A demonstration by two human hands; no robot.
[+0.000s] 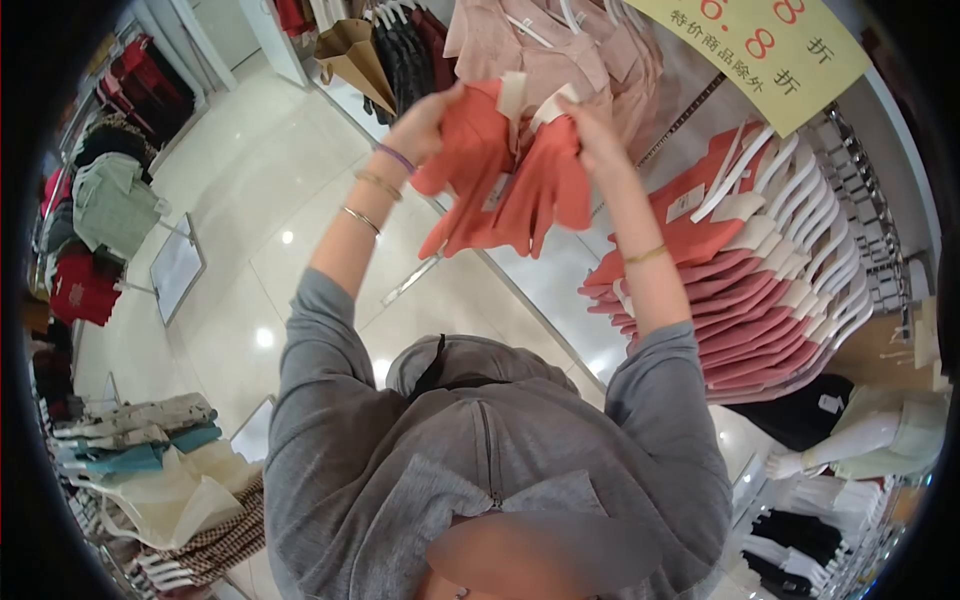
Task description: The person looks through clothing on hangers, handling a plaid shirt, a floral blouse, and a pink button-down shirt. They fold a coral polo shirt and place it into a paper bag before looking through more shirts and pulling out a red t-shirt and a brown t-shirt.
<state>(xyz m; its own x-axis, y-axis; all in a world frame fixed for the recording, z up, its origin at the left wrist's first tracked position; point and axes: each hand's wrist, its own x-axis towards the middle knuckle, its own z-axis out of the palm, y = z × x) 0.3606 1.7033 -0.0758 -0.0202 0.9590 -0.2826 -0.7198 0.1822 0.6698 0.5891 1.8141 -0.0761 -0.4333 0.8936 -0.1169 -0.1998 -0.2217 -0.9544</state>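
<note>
A coral-red garment (pixel 465 165) with a white collar hangs in the air between my two hands, in front of a rack of pale pink clothes (pixel 560 60). My left hand (pixel 425 125) is closed on its left shoulder, near the collar. On the other side, my right hand (pixel 598 140) grips the right shoulder by the collar. A small white tag shows inside the garment's front. To the right, coral and pink garments (pixel 740 310) with white collars hang close together on white hangers (pixel 830 215).
A yellow sign (pixel 765 60) stands at the upper right. A brown paper bag (pixel 355 65) sits beside dark clothes at the top. More racks line the left side, with a green garment (pixel 118 200). A mannequin arm (pixel 845 440) reaches in at the lower right.
</note>
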